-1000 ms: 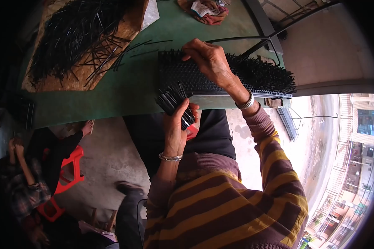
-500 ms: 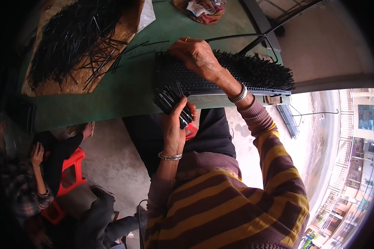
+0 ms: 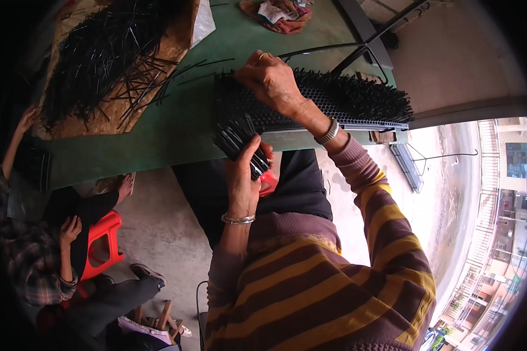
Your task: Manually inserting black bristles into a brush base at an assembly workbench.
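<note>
On the flat green table [image 3: 173, 131] before you, a long black perforated bristle panel [image 3: 363, 104] lies right of thin black strips [image 3: 108, 55] heaped on a brown angular sheet [image 3: 76, 128].

Right hand [image 3: 271, 83]: fingertips hidden behind knuckles, grip hard to tell. Brown board [image 3: 88, 126] cut off at top.

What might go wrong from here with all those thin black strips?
The left hand holds a bunch of black strips close to the edge of the green table, so some might slip and fall. Stray strips lie across the edge of the brown board, where a passing arm might scatter them.
</note>
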`<state>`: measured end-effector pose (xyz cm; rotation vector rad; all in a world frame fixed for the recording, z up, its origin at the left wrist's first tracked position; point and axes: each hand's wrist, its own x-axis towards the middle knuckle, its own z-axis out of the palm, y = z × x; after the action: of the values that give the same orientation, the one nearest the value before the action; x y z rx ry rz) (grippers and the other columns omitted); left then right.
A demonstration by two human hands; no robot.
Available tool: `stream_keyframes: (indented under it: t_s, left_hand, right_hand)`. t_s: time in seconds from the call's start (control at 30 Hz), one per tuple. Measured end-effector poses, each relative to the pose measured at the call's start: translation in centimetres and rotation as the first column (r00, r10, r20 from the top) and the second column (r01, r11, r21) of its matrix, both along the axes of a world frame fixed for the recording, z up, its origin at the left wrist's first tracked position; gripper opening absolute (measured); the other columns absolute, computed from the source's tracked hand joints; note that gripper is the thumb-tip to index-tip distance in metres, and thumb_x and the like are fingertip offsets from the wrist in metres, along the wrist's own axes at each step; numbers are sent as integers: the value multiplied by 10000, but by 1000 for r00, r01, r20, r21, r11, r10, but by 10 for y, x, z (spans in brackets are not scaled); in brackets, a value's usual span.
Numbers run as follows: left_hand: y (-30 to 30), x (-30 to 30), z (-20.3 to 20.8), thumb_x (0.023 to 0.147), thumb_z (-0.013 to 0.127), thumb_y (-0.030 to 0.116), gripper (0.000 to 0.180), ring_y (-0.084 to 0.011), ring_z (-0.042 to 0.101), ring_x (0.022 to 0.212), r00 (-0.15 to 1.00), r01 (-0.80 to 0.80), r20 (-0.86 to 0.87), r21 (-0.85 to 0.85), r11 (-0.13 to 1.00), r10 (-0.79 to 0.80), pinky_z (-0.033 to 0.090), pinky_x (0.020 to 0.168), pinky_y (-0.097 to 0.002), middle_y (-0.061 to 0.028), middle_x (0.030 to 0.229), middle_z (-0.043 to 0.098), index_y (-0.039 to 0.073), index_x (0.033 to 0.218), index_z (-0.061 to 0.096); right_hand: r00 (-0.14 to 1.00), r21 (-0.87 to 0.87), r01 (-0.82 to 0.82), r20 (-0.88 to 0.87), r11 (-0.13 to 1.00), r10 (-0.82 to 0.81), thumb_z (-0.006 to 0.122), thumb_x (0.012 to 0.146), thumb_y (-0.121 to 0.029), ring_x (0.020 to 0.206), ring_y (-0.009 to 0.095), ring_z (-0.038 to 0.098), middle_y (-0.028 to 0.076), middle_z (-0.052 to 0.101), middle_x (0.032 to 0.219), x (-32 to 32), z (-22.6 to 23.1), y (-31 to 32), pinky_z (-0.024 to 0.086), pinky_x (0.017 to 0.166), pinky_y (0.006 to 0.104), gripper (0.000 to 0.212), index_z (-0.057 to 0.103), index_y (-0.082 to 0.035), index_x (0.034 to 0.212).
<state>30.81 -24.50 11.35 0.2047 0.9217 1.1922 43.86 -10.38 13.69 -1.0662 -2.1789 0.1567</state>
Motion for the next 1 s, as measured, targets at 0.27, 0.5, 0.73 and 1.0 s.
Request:
stream_keyframes:
  t_s: [0.27,0.5,0.73,1.0]
  left_hand:
    - [3,-7,3,890,712,190,163,-167,651,637,998,47,-42,-23,999,-48,518,574,-291,-77,766,681,36,925,674]
    - [3,-5,2,898,704,175,175,-180,665,648,997,75,-33,6,997,-75,530,563,-306,-89,776,687,27,984,670]
    - [2,-1,3,888,714,193,253,-150,686,658,999,46,-1,59,997,-46,498,525,-236,-75,807,709,34,1077,659]
    - [3,-6,8,876,735,207,265,-145,666,632,993,91,-78,95,991,-83,493,534,-243,-85,810,708,28,1060,671]
  right_hand:
    - [981,274,112,122,955,-149,699,862,-156,850,191,551,41,569,941,-4,-5,-22,433,749,339,312,706,-198,1171]
    - [921,-749,-329,-389,574,20,657,926,-157,778,118,607,55,655,819,19,17,-56,491,667,276,218,660,-6,1083]
    - [877,-790,-334,-460,514,-138,697,900,-149,734,85,581,8,652,822,20,18,-60,479,653,246,174,678,-12,1005]
    - [875,-812,-338,-457,476,-158,690,904,-106,747,71,601,-5,658,822,20,28,-56,495,691,233,147,685,1,1004]
